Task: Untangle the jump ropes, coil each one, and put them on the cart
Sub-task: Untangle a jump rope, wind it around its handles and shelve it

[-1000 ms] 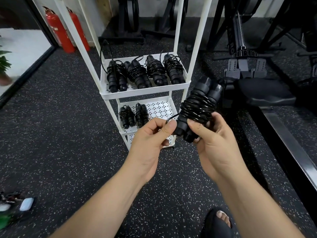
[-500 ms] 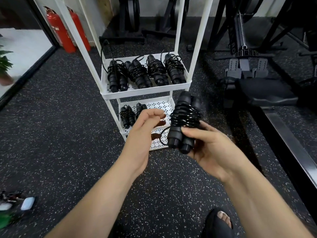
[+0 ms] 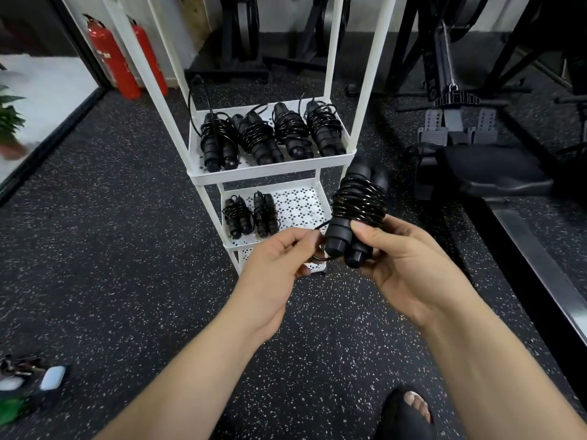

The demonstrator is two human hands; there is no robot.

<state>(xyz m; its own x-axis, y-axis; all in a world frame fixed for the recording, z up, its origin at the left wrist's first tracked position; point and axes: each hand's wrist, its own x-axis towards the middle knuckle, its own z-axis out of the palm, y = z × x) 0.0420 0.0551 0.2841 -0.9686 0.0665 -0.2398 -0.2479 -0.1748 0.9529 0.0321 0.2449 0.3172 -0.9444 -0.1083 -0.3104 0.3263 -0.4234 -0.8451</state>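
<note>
While the person stands on the speckled floor [image 3: 111, 249], a white cart [image 3: 270, 172] sits just ahead, with two red extinguishers [image 3: 111, 58] behind it to the left. Upper tray: four coiled ropes [image 3: 273, 134] side by side. Tray below: two smaller bundles [image 3: 251, 214], at its left. A seventh rope [image 3: 357, 204], cord wound round its paired handles, is held in the air before the cart's right side. Right hand [image 3: 409, 265] grips the handle ends, thumb across them. Left hand [image 3: 273, 271] pinches the loose cord tail [image 3: 319, 257] beside the handles.
</note>
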